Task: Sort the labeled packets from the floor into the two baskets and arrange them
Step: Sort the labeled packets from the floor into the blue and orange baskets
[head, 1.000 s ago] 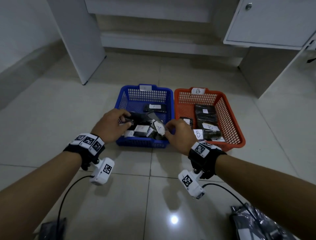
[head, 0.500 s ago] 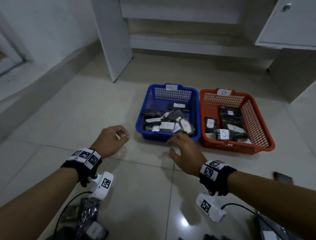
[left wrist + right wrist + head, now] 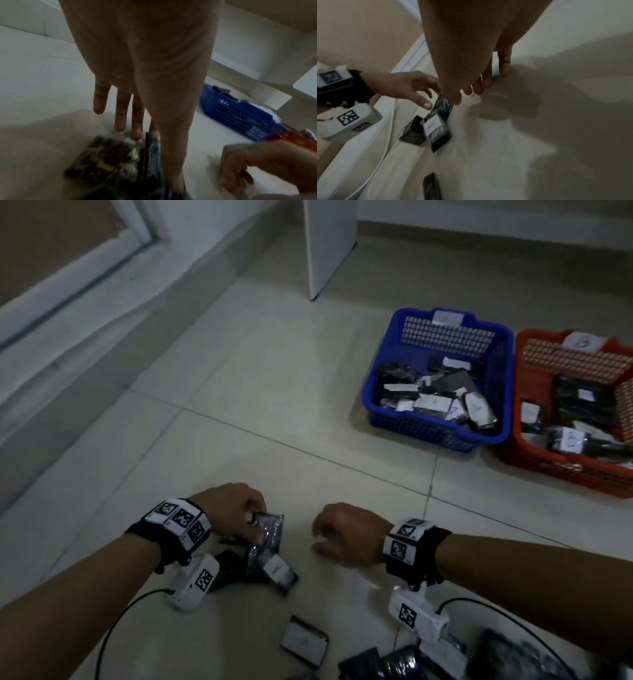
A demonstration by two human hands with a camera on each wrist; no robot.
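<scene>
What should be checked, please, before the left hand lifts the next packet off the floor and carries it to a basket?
1. Left hand on a packet: ok, its fingertips reach the upper dark packet; a closed grip: cannot tell.
2. That packet's label readable: not ok, no label shows on it, so its basket cannot be chosen yet.
3. Neighbouring labelled packet free of the lift: cannot tell, the two overlap.
4. Right hand free: ok, it holds nothing and hangs beside the pile.
5. Blue basket has room: ok, its far half is bare.
6. Orange basket has room: cannot tell, partly out of frame.
</scene>
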